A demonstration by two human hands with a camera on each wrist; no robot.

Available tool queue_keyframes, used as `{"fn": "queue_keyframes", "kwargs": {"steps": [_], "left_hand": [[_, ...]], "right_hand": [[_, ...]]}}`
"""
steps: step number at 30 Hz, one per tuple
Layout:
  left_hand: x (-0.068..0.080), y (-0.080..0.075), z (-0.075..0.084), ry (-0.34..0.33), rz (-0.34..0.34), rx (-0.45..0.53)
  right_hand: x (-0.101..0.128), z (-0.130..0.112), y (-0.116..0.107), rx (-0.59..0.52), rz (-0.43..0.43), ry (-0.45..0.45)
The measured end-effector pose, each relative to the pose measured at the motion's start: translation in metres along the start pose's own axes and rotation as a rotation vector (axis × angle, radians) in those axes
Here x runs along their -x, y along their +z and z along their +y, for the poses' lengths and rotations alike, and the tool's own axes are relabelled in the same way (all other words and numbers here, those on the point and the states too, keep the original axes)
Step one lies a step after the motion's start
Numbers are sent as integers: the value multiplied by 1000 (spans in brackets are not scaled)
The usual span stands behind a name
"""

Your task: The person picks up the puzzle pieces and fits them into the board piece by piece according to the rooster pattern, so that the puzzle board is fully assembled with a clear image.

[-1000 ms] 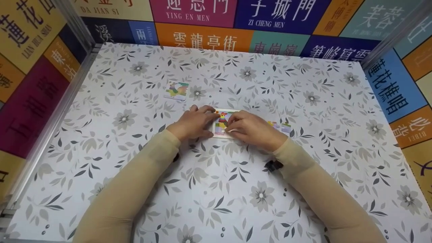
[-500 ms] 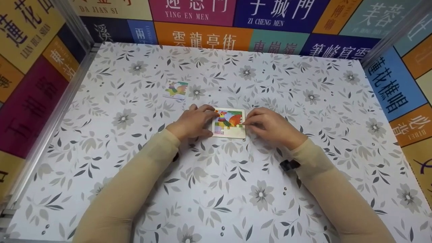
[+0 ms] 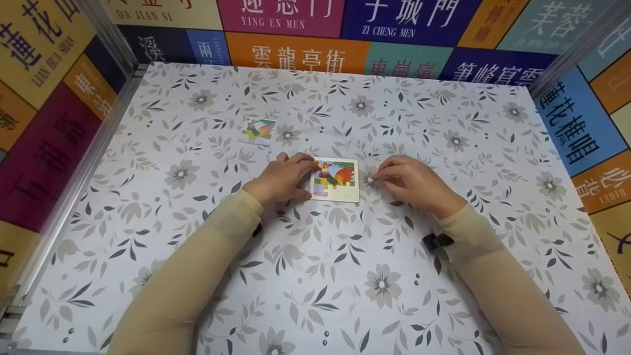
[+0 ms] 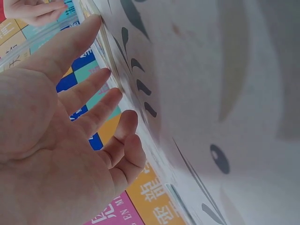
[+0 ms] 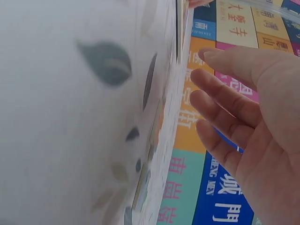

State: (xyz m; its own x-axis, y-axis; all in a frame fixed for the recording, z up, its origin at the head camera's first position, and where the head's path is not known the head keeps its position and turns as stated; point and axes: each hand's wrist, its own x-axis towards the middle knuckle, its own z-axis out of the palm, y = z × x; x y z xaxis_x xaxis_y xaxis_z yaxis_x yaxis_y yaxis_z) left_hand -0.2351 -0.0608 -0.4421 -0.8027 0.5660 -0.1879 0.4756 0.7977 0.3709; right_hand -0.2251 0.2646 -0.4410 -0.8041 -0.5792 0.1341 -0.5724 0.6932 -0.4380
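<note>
A small jigsaw puzzle board (image 3: 340, 194) with a pale border lies mid-table, showing part of a colourful rooster. Its lower right part is bare. My left hand (image 3: 282, 180) has its fingers spread, with the fingertips and thumb touching the board's left side. To the right of the board is my right hand (image 3: 416, 183), fingers loosely bent and apart from it. Nothing shows between the right thumb and fingertips (image 5: 199, 96) in the right wrist view. There, thin flat puzzle pieces (image 5: 140, 190) lie on the table past those fingers; the head view hides them behind the hand.
A rooster picture card (image 3: 258, 131) lies beyond the left hand, to the left of the board. The table is covered by a floral cloth (image 3: 315, 276). Panels with printed characters (image 3: 296, 56) stand along the back and both sides.
My right hand has drawn off the board's right half and moved right, uncovering the rooster's tail. Loose pieces seen on the right earlier are now hidden behind it. The left hand stays put.
</note>
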Motion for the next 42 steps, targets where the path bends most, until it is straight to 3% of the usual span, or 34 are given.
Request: {"fn": "queue_keyframes", "kwargs": {"steps": [6, 16, 23, 27, 42], "left_hand": [[-1, 0, -1, -7, -19, 3], [0, 0, -1, -16, -28, 3], [1, 2, -2, -12, -11, 2], [0, 2, -2, -14, -8, -5], [-3, -1, 1, -28, -40, -12]], "right_hand": [[6, 8, -6, 36, 42, 122], [15, 19, -17, 118, 22, 186], [20, 30, -16, 143, -27, 141], [21, 33, -16, 103, -29, 109], [21, 35, -14, 113, -27, 96]]}}
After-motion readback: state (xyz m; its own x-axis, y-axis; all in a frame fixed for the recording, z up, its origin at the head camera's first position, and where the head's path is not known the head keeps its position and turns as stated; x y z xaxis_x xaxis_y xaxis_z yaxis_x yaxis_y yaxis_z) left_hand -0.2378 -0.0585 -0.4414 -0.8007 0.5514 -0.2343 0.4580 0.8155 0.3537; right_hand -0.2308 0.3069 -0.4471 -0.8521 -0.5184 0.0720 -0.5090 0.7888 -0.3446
